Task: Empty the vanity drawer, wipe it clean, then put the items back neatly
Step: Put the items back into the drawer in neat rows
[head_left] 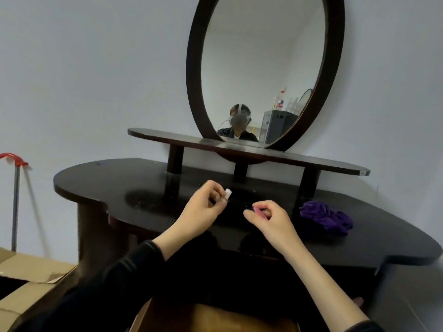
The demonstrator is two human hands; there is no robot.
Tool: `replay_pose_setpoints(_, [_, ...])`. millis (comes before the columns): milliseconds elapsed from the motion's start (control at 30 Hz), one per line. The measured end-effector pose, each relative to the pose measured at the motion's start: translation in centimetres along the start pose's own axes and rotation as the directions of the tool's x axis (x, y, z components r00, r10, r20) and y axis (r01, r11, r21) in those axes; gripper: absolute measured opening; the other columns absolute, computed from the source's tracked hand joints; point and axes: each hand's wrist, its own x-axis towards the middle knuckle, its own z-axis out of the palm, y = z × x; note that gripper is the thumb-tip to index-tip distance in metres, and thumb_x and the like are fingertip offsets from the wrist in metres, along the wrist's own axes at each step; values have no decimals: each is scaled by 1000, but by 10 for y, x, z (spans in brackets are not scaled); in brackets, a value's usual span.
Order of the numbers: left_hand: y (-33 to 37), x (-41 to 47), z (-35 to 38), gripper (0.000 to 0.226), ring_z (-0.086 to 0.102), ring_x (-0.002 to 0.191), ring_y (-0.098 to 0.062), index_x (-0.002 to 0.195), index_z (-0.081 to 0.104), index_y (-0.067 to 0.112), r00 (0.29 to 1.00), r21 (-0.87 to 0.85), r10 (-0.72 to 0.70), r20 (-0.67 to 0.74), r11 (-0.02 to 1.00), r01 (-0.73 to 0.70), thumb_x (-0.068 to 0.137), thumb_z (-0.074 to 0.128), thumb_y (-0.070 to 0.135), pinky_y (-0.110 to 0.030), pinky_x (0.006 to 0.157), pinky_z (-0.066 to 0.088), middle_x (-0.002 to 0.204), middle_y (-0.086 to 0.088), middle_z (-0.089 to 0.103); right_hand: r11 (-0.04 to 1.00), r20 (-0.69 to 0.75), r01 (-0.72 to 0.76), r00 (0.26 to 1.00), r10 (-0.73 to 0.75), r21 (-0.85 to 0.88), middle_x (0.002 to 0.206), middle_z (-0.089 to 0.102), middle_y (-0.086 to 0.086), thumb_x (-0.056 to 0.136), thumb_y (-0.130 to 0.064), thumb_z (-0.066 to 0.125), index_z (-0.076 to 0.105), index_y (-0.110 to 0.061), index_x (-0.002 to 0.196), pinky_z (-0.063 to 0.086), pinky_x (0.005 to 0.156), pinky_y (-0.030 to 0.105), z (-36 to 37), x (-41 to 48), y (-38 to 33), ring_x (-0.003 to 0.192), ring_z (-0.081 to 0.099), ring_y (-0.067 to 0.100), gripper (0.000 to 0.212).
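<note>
Two small items, one per hand. Left hand [203, 207]: fingers pinching a white capped piece [227, 194], raised over the bench [119, 185]. Right hand [271, 219]: fingers curled round a pink piece [260, 210], close beside. Probably brought up from the drawer [215, 317], seemingly open below the wrists, for setting down. Purple cloth [326, 216] parked on the bench at right, handy for wiping

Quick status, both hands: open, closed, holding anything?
Left hand: closed, pinching a small whitish object.
Right hand: closed, pinching a small pink object.
</note>
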Motion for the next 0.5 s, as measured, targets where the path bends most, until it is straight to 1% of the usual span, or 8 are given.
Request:
replay_pose_setpoints(33, [9, -21, -2, 11, 55, 57, -17, 98, 52, 10, 1000, -158, -24, -3, 987, 23, 95, 62, 8, -30, 48, 41, 78, 2, 58, 996, -13, 40, 999, -39, 83, 103, 68, -18, 83, -49, 77, 67, -35, 105, 46, 80, 21, 1, -14, -5, 105, 62, -4, 28])
replay_pose_setpoints(100, [17, -67, -5, 15, 54, 56, -19, 104, 54, 16, 999, -303, -3, 41, 953, 16, 93, 64, 13, -31, 42, 41, 83, -2, 59, 966, -44, 128, 992, -121, 224, 93, 70, -18, 82, -45, 78, 71, -33, 98, 43, 70, 14, 1, -46, -12, 86, 64, -6, 21])
replay_pose_setpoints(167, [16, -114, -7, 24, 57, 60, -24, 113, 56, 19, 995, -381, -15, 96, 923, 50, 92, 65, 15, -30, 43, 45, 94, -7, 60, 914, 4, 178, 981, -193, 364, 74, 63, -14, 79, -42, 74, 69, -29, 92, 37, 53, 13, 4, -80, -13, 58, 54, 0, 20])
replay_pose_setpoints(200, [12, -133, -7, 27, 59, 62, -26, 117, 56, 20, 992, -403, -46, 119, 911, 90, 92, 66, 14, -31, 44, 47, 98, -9, 59, 885, 50, 177, 974, -219, 430, 67, 57, -12, 78, -39, 70, 67, -26, 89, 32, 46, 18, 7, -96, -9, 52, 45, 3, 17])
replay_pose_setpoints(267, [-6, -167, -4, 30, 61, 64, -28, 120, 55, 17, 978, -371, -155, 142, 907, 198, 94, 65, 8, -33, 46, 49, 101, -14, 58, 868, 152, 131, 961, -229, 480, 61, 50, -8, 81, -32, 64, 65, -22, 82, 28, 43, 25, 20, -121, 10, 50, 40, 11, 10])
replay_pose_setpoints(367, [-45, -206, 5, 30, 63, 67, -28, 121, 53, 7, 902, -281, -391, 180, 859, 428, 94, 61, -3, -36, 49, 54, 103, -20, 57, 929, 261, 16, 958, -121, 371, 59, 52, -9, 87, -28, 61, 63, -25, 76, 37, 47, 18, 56, -151, 53, 52, 48, 8, 12])
replay_pose_setpoints(433, [-73, -226, 9, 30, 65, 69, -31, 120, 53, 4, 838, -221, -504, 207, 811, 542, 92, 62, -5, -39, 53, 57, 104, -23, 57, 935, 356, -157, 934, 35, 318, 62, 55, -8, 88, -32, 63, 64, -25, 80, 37, 47, 23, 83, -164, 83, 53, 49, 10, 11])
replay_pose_setpoints(500, [-96, -239, 13, 28, 68, 69, -34, 117, 54, 4, 786, -154, -583, 207, 774, 615, 91, 65, -3, -44, 57, 58, 101, -21, 61, 895, 457, -328, 874, 166, 302, 73, 60, 5, 93, -25, 67, 68, -23, 84, 33, 46, 28, 107, -170, 110, 53, 47, 17, 9])
